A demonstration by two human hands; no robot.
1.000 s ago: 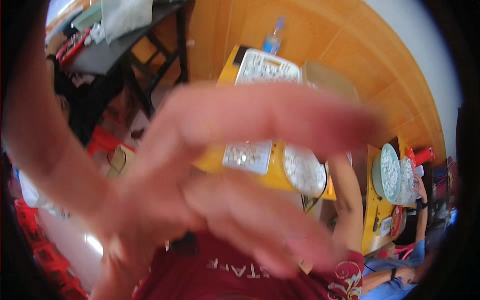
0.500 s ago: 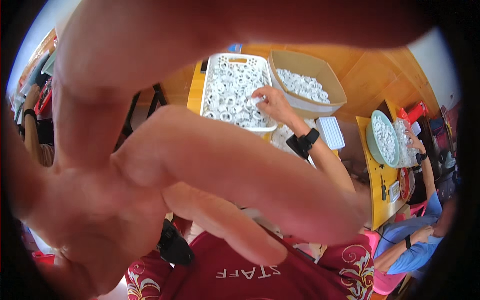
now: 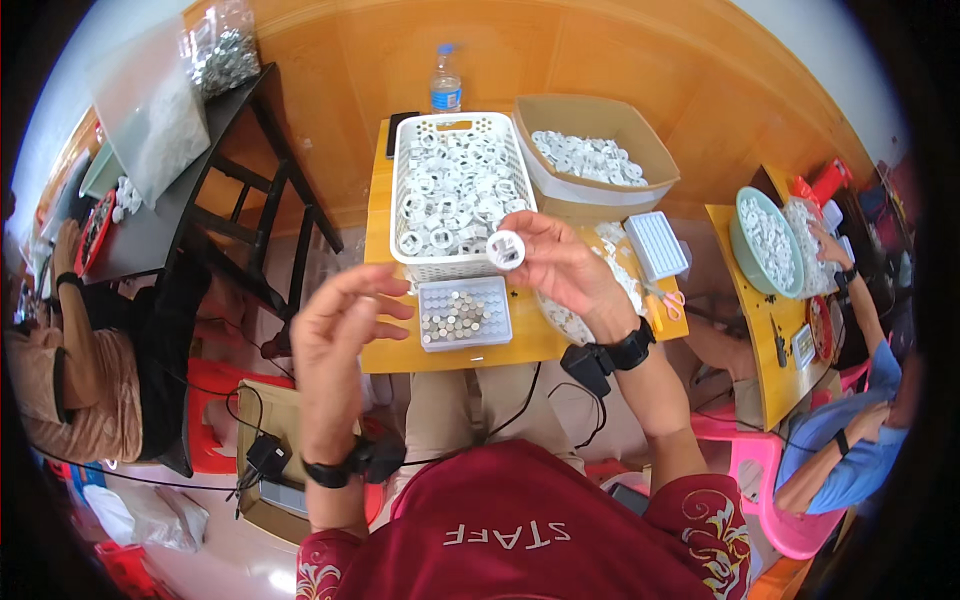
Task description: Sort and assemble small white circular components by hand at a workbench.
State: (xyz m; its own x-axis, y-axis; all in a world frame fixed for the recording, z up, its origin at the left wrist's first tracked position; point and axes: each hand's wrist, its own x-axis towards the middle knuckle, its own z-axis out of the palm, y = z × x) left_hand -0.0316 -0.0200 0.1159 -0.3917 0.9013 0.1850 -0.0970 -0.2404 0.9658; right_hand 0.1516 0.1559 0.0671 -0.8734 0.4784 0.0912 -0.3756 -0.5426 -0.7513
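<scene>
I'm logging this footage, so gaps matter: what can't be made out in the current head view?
In the head view:
White round piece: its far side, covered by the right hand.
White basket: its floor, buried under white pieces.
Silvery discs: any surface markings, too small.
Co-worker's hand at left: what it grasps, unclear near the dark rim.

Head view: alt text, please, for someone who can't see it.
The right hand holds a round white part near a basket of white pieces on a yellow table. The left hand, open, hovers beside a tray of silvery discs.
</scene>
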